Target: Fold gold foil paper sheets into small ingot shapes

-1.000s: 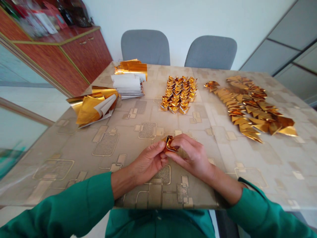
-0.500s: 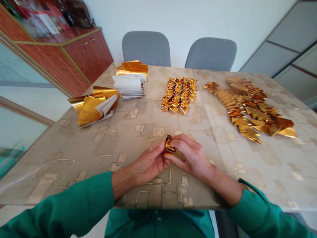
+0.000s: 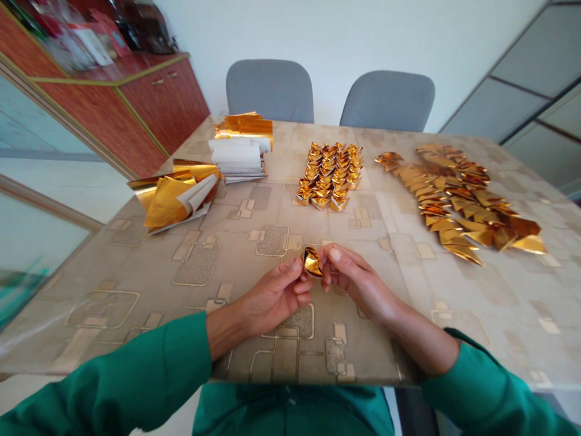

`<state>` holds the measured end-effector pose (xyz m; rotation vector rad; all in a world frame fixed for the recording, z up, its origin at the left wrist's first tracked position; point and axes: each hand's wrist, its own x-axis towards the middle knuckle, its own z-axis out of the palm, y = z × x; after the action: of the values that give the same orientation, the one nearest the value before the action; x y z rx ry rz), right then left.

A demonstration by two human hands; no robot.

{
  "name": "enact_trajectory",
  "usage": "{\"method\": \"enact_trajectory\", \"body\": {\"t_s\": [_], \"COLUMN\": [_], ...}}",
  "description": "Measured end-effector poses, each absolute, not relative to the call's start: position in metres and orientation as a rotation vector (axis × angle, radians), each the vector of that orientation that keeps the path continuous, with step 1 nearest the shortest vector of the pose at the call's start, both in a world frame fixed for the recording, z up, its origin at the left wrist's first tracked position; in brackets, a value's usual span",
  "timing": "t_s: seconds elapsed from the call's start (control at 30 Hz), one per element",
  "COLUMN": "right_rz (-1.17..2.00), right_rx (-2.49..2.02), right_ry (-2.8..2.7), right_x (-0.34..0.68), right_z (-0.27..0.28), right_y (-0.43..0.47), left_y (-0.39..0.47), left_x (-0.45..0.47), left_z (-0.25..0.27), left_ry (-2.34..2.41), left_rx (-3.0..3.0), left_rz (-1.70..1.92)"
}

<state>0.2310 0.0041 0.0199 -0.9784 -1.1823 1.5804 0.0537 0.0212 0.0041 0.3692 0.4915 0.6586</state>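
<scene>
Small gold-foil folded paper piece [image 3: 313, 263], boat-like in outline, raised above the near part of the table [image 3: 245, 260], between the two hands that I follow through the head camera. I see the bare left hand [image 3: 276, 293] holding its left side between thumb and fingers. The bare right hand [image 3: 351, 272] has its thumb and fingers drawn narrow at the piece's right end; I cannot tell whether they pinch it or merely touch. Green long sleeves [image 3: 149, 363] cover both forearms in part.

Beyond the hands, I note a close-set block of gold-foil folded boat shapes [image 3: 329, 175], standing in rows on the patterned beige cloth. To its right lie curving rows of overlapping, flatter gold-foil pieces [image 3: 449, 203]. To its left I find a stack of white and gold paper sheets [image 3: 238, 160], with a loosely curled bundle of gold sheets [image 3: 167, 203] just beside it, nearer me. Two grey rounded chair backs [image 3: 270, 91] stand behind the far edge.
</scene>
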Motion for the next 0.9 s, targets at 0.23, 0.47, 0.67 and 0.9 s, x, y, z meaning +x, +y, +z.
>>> {"method": "enact_trajectory", "body": {"t_s": [0.23,0.47,0.67,0.9], "right_rz": [1.928,2.160,2.238,2.186], "right_rx": [-0.962,-0.872,-0.796,-0.706], "right_ry": [-0.868,-0.643,-0.525,-0.376], "right_x": [0.2314,0.2333,0.2336,0.2288], "right_z": [0.0195,0.0236,0.0184,0.0178], "right_y": [0.0019,0.0012,0.0001,-0.0022], "left_y": [0.0222,0.0255,0.0264,0.0274], "left_x": [0.0521,0.0502,0.0459,0.0445], "left_z": [-0.0009,0.0038,0.0076,0.0085], "left_ry": [0.502,0.496,0.416,0.366], "left_rx": [0.446,0.362,0.271,0.207], "left_rz": [0.606,0.540,0.451,0.438]}}
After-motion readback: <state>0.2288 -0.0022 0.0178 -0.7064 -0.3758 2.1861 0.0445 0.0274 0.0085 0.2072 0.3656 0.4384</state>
